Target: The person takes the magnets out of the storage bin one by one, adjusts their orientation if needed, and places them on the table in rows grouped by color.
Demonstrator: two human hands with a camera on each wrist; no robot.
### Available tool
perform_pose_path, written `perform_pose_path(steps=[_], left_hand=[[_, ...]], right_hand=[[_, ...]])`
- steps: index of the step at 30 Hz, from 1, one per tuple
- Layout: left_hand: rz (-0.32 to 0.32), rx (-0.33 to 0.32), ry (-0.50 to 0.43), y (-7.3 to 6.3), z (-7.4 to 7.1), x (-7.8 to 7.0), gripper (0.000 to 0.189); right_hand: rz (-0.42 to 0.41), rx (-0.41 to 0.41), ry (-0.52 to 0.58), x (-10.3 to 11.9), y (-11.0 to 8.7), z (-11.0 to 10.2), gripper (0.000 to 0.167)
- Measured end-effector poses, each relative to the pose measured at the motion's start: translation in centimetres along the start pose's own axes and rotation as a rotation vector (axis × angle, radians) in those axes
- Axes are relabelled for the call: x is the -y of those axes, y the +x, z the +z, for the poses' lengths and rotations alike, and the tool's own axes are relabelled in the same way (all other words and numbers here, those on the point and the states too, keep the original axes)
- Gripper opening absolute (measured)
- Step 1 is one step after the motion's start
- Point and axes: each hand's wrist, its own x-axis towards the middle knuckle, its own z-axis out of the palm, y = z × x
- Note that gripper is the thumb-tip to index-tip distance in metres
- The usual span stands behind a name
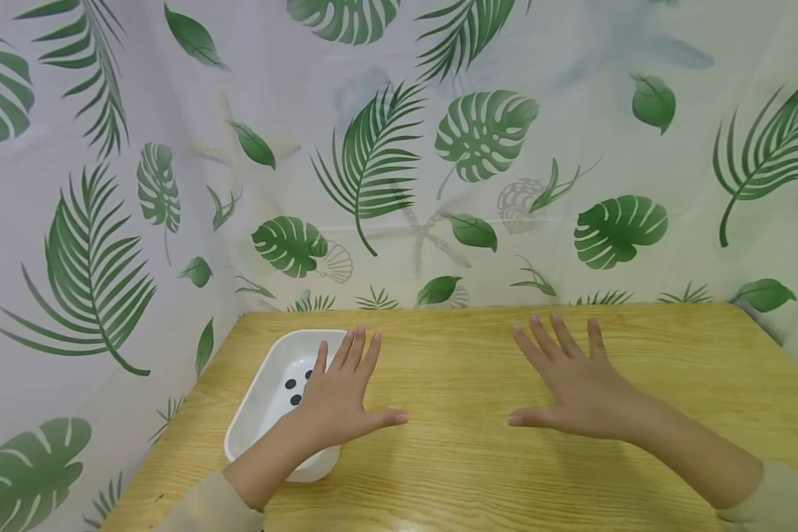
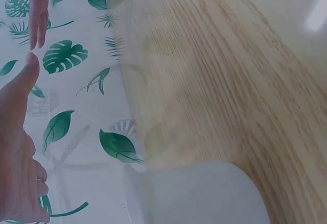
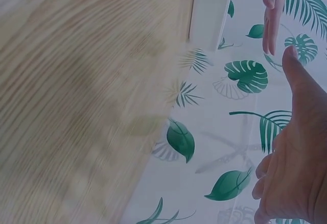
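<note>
My left hand hovers over the right part of a white rectangular tub, fingers spread and straight, holding nothing. Several small dark round spots show on the tub's floor; my hand hides part of them, and whether they are loose pieces or holes I cannot tell. Over the right half of the table, my right hand is held up with its fingers spread and nothing in its grasp. The two thumbs point toward each other with a wide gap between. In the left wrist view a corner of the tub appears below.
A wooden table with yellowish grain lies under both hands. Behind it and along its sides hangs a white curtain printed with green leaves. The tub stands near the table's left edge.
</note>
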Motion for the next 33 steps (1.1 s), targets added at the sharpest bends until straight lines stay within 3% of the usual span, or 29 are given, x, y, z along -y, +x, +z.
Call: perform_pose_path(steps=[11, 20, 28, 33], left_hand=[[-0.018, -0.022, 0.016, -2.0, -0.1, 1.4, 0.109], [0.023, -0.151, 0.048, -3.8, 0.1, 2.5, 0.108], [0.091, -0.216, 0.063, -4.9, -0.2, 2.9, 0.108], [0.137, -0.217, 0.089, -5.1, 0.0, 2.7, 0.109]], right_hand=[[-0.029, 0.004, 0.041, 1.8, 1.4, 0.7, 0.107], [-0.082, -0.066, -0.043, 3.9, 1.5, 0.7, 0.109], [-0.121, -0.09, -0.052, 5.0, 1.5, 0.7, 0.109], [-0.127, -0.09, -0.039, 5.6, 1.5, 1.1, 0.109]])
